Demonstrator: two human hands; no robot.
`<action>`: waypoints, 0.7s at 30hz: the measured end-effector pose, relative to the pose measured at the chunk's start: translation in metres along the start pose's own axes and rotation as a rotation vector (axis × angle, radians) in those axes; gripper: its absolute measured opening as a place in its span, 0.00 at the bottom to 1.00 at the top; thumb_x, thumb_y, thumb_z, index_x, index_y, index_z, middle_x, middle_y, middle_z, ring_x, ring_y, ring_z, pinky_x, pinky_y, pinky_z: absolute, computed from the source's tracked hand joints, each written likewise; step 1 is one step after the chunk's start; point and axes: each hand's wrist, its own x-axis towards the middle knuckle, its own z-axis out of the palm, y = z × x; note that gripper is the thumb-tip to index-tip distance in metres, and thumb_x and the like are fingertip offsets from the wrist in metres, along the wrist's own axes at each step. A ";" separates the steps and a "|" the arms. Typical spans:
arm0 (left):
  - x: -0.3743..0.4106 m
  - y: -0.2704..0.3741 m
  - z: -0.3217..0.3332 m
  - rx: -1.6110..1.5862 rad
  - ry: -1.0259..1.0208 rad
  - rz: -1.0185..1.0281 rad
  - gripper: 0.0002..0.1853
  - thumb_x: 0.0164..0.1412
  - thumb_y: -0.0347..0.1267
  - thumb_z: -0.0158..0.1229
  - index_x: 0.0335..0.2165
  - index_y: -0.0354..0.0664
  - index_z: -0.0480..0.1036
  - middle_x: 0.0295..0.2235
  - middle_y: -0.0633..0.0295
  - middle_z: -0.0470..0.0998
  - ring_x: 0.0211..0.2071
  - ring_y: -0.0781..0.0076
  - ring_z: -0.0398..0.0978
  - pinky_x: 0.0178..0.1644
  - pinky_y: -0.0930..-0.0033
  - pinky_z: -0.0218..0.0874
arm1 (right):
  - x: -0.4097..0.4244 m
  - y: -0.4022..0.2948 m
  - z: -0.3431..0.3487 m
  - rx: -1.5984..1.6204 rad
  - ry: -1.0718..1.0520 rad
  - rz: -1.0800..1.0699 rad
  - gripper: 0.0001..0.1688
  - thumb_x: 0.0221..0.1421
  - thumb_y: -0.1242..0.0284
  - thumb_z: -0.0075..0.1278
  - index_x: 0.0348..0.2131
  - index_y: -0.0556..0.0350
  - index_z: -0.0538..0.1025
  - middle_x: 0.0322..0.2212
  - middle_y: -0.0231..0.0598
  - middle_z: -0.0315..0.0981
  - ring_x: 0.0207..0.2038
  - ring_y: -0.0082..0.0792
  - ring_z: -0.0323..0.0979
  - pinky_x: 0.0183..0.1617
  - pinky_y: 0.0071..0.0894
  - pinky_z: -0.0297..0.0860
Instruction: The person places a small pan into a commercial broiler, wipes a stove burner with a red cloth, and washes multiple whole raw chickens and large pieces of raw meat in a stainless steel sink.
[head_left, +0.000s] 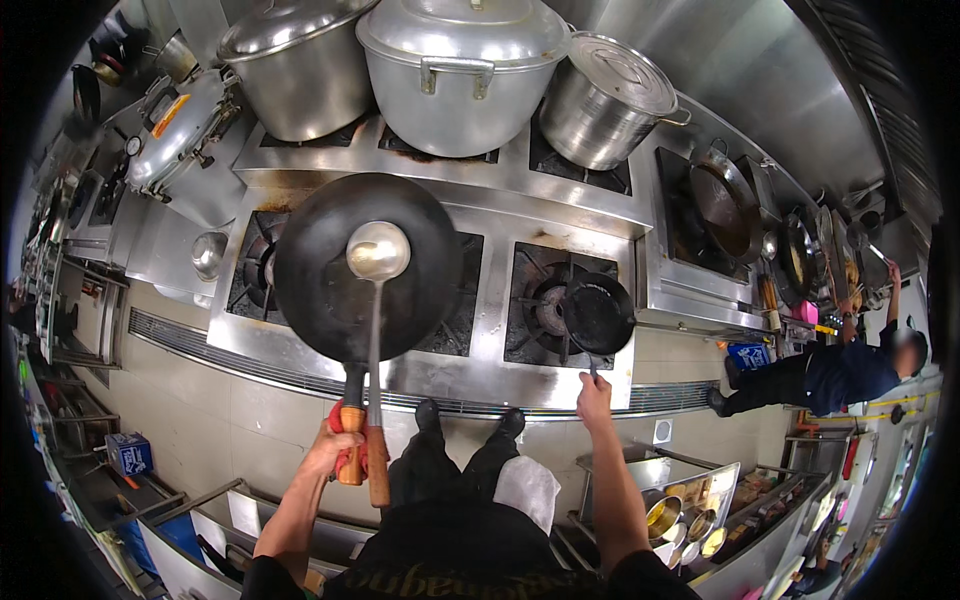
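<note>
My left hand grips the wooden handle of a large black wok, with a red cloth bunched around the grip. The wok is over the left front burners of the steel range. A long-handled metal ladle lies in it, bowl at the wok's middle; its wooden handle end lies beside my left hand, and whether my fingers hold it I cannot tell. My right hand is closed on the handle of a small black frying pan, which is over the right front burner grate.
Large lidded pots stand along the range's back. A pressure cooker and a steel bowl are at left. More woks stand at right, where a co-worker works. Behind me are racks and a tray near metal containers.
</note>
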 end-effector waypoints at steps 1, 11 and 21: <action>-0.005 0.008 -0.011 -0.003 0.022 0.019 0.33 0.42 0.24 0.56 0.51 0.31 0.59 0.35 0.43 0.75 0.33 0.48 0.79 0.38 0.44 0.76 | 0.014 0.009 0.020 0.004 0.011 -0.043 0.17 0.55 0.65 0.52 0.21 0.51 0.62 0.07 0.27 0.53 0.05 0.24 0.52 0.07 0.29 0.49; 0.028 0.051 -0.063 -0.176 0.104 0.215 0.26 0.43 0.25 0.53 0.44 0.30 0.62 0.32 0.45 0.74 0.29 0.50 0.78 0.35 0.47 0.76 | 0.054 0.030 0.065 -0.389 0.092 0.014 0.27 0.55 0.57 0.49 0.26 0.71 0.68 0.13 0.48 0.69 0.10 0.36 0.69 0.09 0.36 0.66; 0.077 0.031 -0.132 -0.288 0.267 0.255 0.22 0.47 0.29 0.62 0.43 0.33 0.68 0.32 0.51 0.77 0.31 0.54 0.80 0.38 0.53 0.75 | -0.030 0.059 0.033 -0.866 0.246 -0.278 0.37 0.60 0.45 0.45 0.26 0.65 0.74 0.19 0.56 0.74 0.22 0.48 0.75 0.30 0.51 0.71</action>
